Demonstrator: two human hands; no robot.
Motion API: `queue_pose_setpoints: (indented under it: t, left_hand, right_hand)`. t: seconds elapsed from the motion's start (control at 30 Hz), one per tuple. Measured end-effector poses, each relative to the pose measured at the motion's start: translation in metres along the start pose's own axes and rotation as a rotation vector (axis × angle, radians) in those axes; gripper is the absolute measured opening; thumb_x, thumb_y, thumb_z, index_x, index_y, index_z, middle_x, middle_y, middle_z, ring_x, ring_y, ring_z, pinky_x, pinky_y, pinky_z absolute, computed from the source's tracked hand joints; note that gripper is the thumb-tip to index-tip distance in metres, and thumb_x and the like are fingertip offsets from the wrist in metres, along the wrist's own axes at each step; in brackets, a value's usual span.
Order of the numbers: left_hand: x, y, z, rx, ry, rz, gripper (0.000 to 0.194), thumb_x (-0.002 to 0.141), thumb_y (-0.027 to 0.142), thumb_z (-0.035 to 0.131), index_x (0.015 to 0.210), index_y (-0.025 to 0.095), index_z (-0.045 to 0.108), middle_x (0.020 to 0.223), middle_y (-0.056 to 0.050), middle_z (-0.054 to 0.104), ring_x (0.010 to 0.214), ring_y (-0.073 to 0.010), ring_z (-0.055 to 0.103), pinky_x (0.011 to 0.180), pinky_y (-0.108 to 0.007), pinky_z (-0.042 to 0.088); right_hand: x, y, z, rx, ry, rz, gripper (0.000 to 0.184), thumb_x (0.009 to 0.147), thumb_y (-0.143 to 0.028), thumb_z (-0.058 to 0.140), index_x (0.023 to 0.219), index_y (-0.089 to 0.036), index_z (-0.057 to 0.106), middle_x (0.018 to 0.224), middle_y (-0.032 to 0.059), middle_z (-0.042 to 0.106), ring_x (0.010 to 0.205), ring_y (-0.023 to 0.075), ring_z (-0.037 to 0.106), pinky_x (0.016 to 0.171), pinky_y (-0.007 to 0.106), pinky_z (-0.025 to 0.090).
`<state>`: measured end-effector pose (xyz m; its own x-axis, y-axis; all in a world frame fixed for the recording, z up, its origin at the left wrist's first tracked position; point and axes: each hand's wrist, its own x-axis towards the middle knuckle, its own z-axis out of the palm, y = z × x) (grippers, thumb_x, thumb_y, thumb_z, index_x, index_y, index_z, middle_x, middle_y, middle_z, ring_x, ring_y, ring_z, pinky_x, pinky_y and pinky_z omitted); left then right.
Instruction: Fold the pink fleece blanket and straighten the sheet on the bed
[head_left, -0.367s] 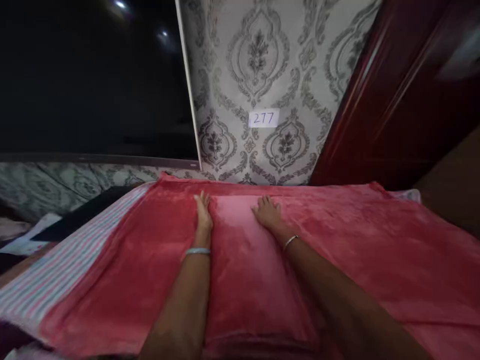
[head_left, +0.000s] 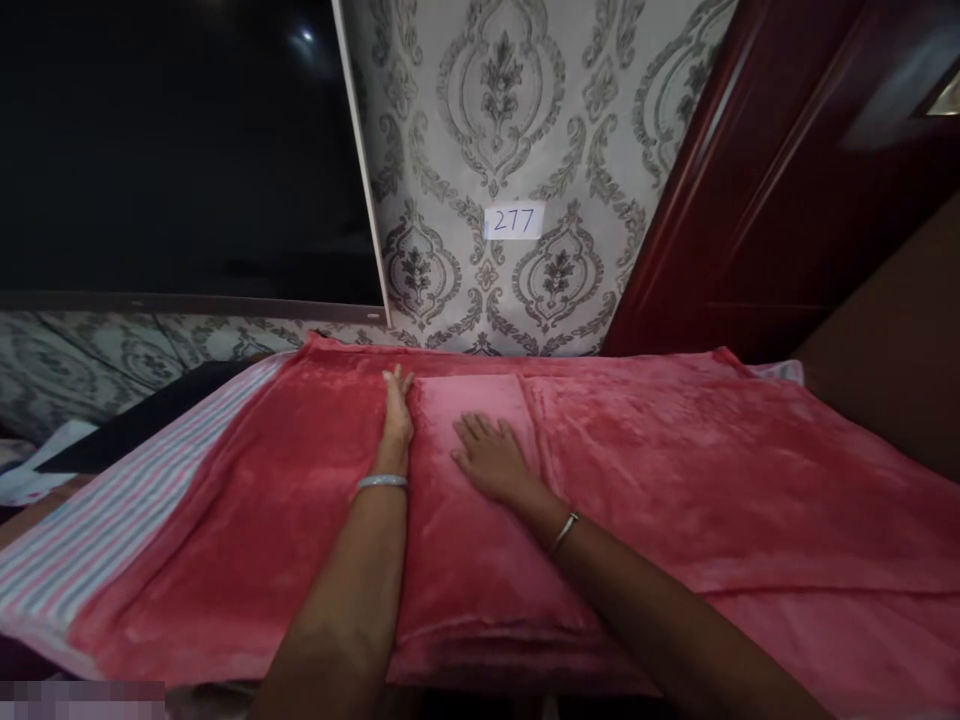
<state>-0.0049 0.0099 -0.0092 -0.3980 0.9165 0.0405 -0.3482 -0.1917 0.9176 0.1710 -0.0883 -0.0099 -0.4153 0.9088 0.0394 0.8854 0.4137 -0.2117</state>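
A red plush blanket (head_left: 645, 480) lies spread out, with a folded strip of it, paler pink at the far end, in the middle. My left hand (head_left: 398, 408) stands on edge along the left side of this strip, fingers stretched toward the wall. On top of the strip my right hand (head_left: 491, 458) rests palm down with its fingers spread. Neither hand grips the cloth. A pale bangle (head_left: 382, 482) circles my left wrist, and a thin metal bracelet (head_left: 564, 533) my right.
Under the blanket a striped cloth (head_left: 142, 500) shows at the left. Behind stand a dark television screen (head_left: 172, 150) and a patterned wall (head_left: 495, 120) bearing a paper label marked 277 (head_left: 514, 220). A dark red wooden door or panel (head_left: 750, 200) is at the right.
My right hand has slid back toward me and to the left over the folded strip, its fingers spreading. My left hand stays at the strip's left edge. The view has shifted slightly.
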Motion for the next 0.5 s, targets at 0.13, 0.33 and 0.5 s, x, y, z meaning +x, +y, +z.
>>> queue_pose_setpoints:
  t: [0.13, 0.33, 0.5]
  left_hand:
    - [0.004, -0.005, -0.001, 0.022, 0.004, 0.023, 0.07, 0.104, 0.059, 0.011, 0.156, 0.023, 0.041, 0.144, -0.011, 0.061, 0.142, -0.0173, 0.048, 0.124, -0.037, 0.024]
    - [0.001, -0.006, 0.0, 0.156, -0.016, 0.052, 0.078, 0.101, 0.06, 0.001, 0.16, 0.019, 0.03, 0.149, -0.013, 0.056, 0.145, -0.0169, 0.044, 0.124, -0.038, 0.023]
    - [-0.006, 0.015, -0.008, 0.323, -0.11, 0.083, 0.086, 0.097, 0.072, 0.016, 0.15, 0.013, 0.048, 0.149, -0.02, 0.054, 0.147, -0.0254, 0.041, 0.123, -0.041, 0.027]
  right_hand:
    - [-0.022, 0.045, -0.001, -0.055, 0.054, 0.208, 0.065, 0.105, -0.046, 0.032, 0.16, -0.012, 0.031, 0.168, 0.0113, 0.019, 0.156, 0.0281, 0.014, 0.124, 0.057, 0.011]
    - [-0.038, 0.064, 0.004, -0.057, 0.091, 0.235, 0.065, 0.105, -0.046, 0.03, 0.161, -0.012, 0.028, 0.169, 0.0115, 0.017, 0.156, 0.0285, 0.014, 0.124, 0.054, 0.015]
    - [-0.037, 0.065, 0.001, -0.072, 0.069, 0.232, 0.064, 0.106, -0.045, 0.03, 0.161, -0.013, 0.026, 0.169, 0.0122, 0.016, 0.156, 0.0274, 0.015, 0.124, 0.052, 0.018]
